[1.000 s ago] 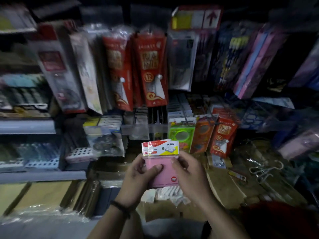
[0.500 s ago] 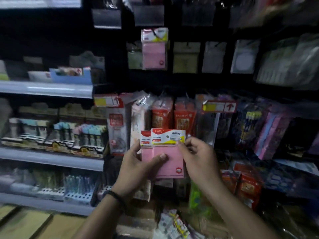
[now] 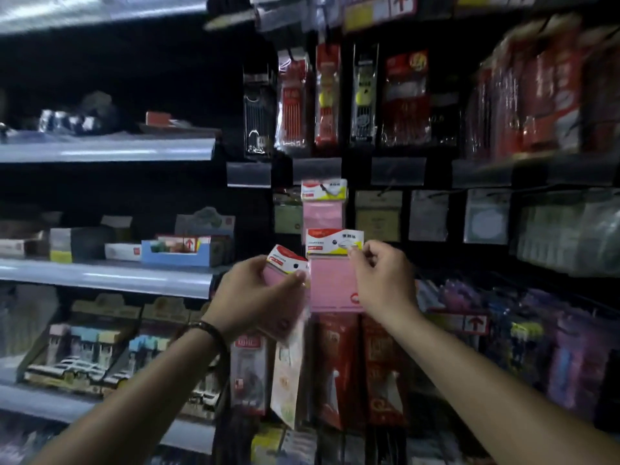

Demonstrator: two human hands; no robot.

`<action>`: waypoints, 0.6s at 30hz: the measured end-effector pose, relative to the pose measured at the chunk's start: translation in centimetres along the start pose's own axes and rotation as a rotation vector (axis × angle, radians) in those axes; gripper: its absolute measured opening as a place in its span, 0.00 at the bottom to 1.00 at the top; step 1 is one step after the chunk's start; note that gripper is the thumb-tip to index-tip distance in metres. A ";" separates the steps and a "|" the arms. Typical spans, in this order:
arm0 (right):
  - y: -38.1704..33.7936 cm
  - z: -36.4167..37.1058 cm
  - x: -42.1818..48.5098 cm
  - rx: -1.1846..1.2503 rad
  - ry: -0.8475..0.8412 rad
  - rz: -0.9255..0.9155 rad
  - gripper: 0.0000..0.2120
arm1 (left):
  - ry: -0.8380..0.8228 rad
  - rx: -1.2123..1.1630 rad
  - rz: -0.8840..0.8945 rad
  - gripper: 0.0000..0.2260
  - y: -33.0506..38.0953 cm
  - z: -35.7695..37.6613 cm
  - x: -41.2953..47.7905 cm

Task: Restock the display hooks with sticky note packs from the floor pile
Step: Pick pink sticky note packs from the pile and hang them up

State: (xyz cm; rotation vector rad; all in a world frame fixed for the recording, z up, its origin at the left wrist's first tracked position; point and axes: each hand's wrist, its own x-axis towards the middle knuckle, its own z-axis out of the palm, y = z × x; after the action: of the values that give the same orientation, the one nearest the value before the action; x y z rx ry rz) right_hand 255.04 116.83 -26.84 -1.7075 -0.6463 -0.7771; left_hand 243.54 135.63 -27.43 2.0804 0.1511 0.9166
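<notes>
The right hand [image 3: 379, 283] has its grip pinched on the header of a pink sticky note pack [image 3: 330, 286], which hangs upright. The hung pack [image 3: 322, 209] sits just above that grip. The left hand [image 3: 258, 297] grips a second pack [image 3: 285, 263] alongside, farther off.

head cam | faces forward | close to shelving [image 3: 107, 149]
</notes>
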 end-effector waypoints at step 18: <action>-1.0 5.0 8.8 0.229 0.043 -0.138 0.11 | -0.060 0.930 0.345 0.51 4.7 -2.8 6.2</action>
State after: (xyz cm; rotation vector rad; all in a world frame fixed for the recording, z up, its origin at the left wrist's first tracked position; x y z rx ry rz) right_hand 260.78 122.21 -20.37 -1.4461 -0.7981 -0.8019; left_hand 245.25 136.92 -19.40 3.0608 0.2170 1.1106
